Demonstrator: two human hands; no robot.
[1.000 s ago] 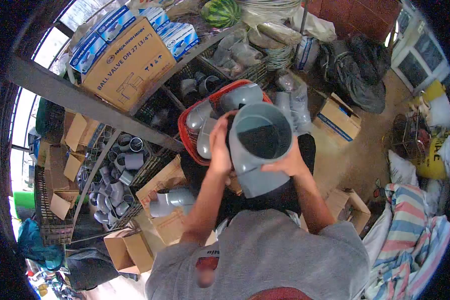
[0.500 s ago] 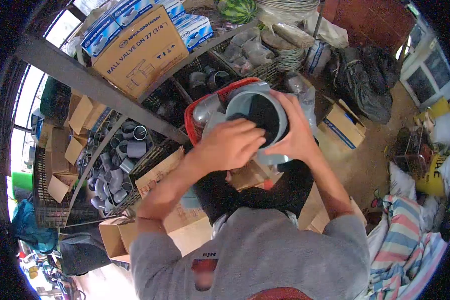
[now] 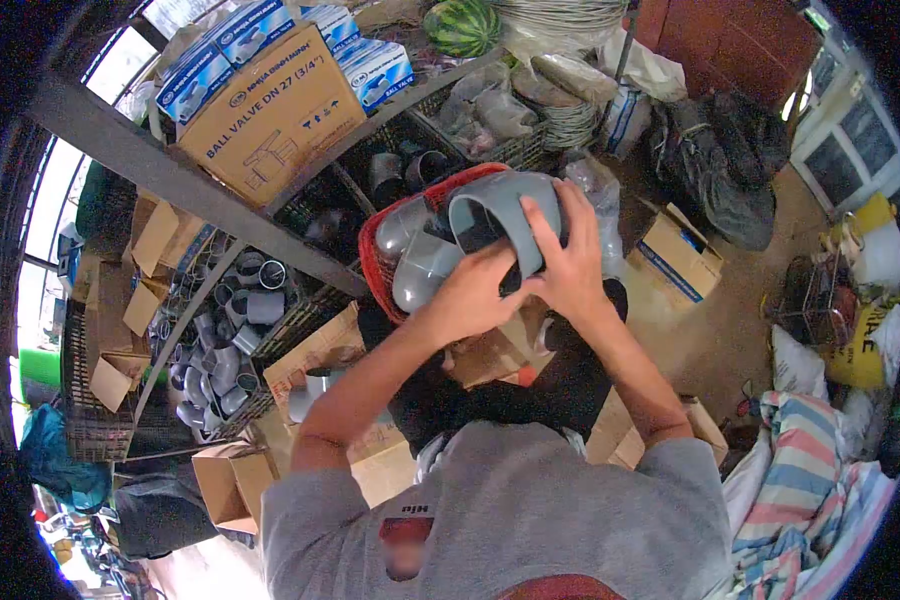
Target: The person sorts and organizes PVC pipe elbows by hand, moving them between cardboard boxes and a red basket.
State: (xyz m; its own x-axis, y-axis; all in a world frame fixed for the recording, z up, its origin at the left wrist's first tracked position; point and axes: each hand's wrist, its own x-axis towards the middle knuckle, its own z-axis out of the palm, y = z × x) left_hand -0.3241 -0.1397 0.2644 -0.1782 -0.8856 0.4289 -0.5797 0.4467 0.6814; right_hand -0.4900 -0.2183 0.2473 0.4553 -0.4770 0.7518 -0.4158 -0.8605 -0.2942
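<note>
The left hand reaches toward 1 o'clock, fingers curled at the mouth of a grey elbow fitting; whether it grips cannot be told. The right hand, forearm toward 11 o'clock, clasps the fitting's outer wall, fingers spread. Around the fitting: at 8 o'clock, close by, a red basket containing larger grey fittings; farther along 8 o'clock, a crate of small fittings.

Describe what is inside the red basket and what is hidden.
Inside the red basket, at least two grey fittings show on the left. The held fitting covers much of the right part, so whatever lies there cannot be seen.
</note>
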